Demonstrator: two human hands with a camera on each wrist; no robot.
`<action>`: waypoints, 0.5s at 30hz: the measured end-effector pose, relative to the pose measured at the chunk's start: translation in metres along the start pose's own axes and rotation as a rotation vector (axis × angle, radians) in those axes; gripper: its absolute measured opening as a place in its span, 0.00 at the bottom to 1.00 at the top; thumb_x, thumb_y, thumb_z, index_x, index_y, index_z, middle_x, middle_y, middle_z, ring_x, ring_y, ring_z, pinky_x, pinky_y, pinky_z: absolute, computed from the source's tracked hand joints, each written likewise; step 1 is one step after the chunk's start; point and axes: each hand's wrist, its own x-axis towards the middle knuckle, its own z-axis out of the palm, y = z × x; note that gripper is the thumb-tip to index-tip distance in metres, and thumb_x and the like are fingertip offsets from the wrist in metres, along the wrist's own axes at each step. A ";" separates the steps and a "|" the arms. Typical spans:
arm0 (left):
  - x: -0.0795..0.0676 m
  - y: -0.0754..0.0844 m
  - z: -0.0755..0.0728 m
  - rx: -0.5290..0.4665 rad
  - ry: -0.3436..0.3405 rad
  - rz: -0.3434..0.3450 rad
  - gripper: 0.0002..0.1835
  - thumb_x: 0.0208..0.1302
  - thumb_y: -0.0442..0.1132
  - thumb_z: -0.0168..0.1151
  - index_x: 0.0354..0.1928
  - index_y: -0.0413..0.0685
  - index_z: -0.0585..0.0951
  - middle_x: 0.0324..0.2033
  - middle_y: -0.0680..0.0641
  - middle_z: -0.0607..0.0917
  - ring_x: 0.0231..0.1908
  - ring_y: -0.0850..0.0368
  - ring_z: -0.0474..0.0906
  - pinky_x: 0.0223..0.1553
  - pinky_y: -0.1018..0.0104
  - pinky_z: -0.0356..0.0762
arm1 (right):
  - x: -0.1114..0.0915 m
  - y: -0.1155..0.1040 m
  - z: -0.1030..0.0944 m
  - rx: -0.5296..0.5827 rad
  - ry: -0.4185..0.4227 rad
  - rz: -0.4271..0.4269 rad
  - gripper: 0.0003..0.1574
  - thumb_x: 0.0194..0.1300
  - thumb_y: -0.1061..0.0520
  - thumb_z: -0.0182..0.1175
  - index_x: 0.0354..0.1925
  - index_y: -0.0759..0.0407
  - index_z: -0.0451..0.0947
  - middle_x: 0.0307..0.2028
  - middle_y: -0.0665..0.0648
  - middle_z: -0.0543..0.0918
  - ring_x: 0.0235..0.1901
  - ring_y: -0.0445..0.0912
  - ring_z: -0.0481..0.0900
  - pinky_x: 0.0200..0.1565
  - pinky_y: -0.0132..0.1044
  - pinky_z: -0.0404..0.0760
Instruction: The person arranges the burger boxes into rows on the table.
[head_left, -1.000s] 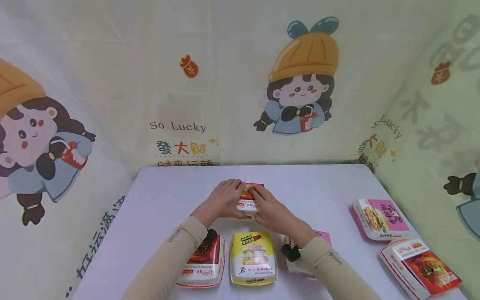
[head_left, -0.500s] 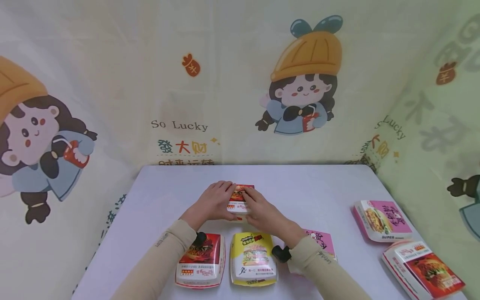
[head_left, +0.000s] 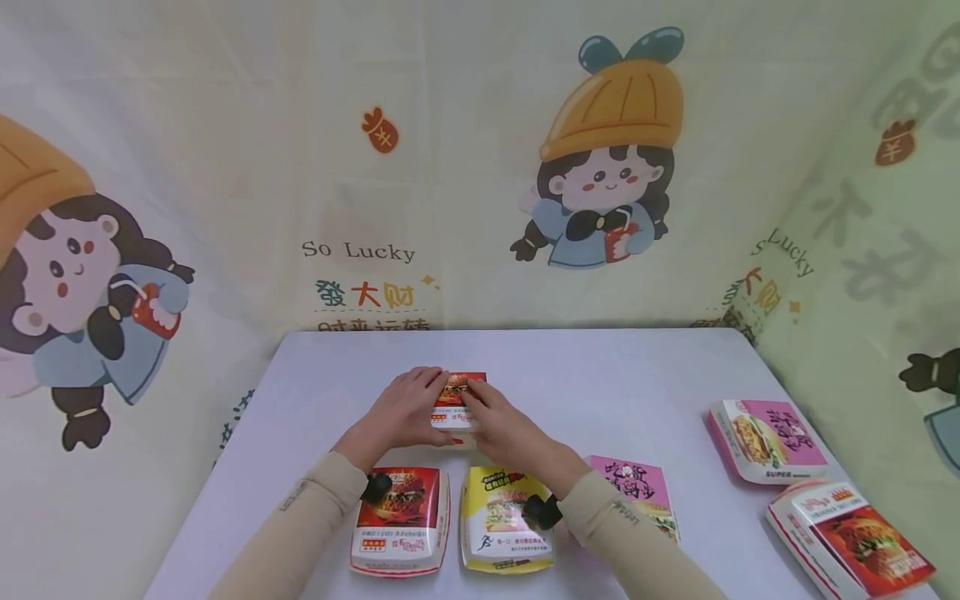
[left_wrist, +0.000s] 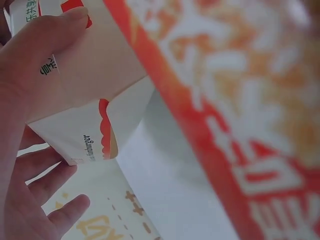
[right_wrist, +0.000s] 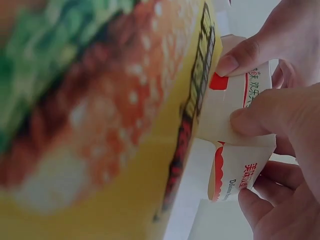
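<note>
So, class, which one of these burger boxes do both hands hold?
The red-and-white box gripped between the left hand and right hand, beyond the yellow box. The similar front-left box and rightmost box are unheld, like every other box.

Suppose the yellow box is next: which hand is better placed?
Probably the right hand: it is nearer the yellow box. The left hand is farther left. Both hold a red-and-white box, so the right must first let go.

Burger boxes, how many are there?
6: red box held between left hand and right hand; front row: second red box, yellow box, pink box partly behind the right sleeve; at right: second pink box, third red box.
</note>
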 end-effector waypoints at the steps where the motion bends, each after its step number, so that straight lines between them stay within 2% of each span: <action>1: -0.002 -0.001 0.000 -0.005 0.000 -0.006 0.54 0.45 0.69 0.73 0.69 0.43 0.68 0.64 0.43 0.75 0.64 0.46 0.71 0.65 0.48 0.73 | 0.000 -0.001 0.001 0.007 -0.005 0.000 0.45 0.65 0.60 0.64 0.75 0.59 0.57 0.76 0.60 0.55 0.75 0.54 0.56 0.66 0.42 0.74; 8: -0.012 -0.007 -0.003 -0.027 -0.009 -0.024 0.56 0.43 0.70 0.73 0.69 0.42 0.69 0.64 0.41 0.75 0.64 0.45 0.70 0.64 0.47 0.73 | 0.001 -0.008 0.004 0.010 0.004 -0.052 0.42 0.66 0.62 0.63 0.74 0.59 0.58 0.75 0.62 0.57 0.74 0.55 0.59 0.66 0.43 0.74; 15: -0.020 -0.015 -0.003 -0.054 -0.028 -0.050 0.55 0.43 0.68 0.75 0.68 0.43 0.69 0.64 0.42 0.74 0.64 0.45 0.70 0.63 0.47 0.74 | 0.002 -0.014 0.007 0.006 -0.009 -0.070 0.42 0.66 0.62 0.63 0.74 0.54 0.59 0.75 0.61 0.57 0.73 0.53 0.62 0.65 0.41 0.75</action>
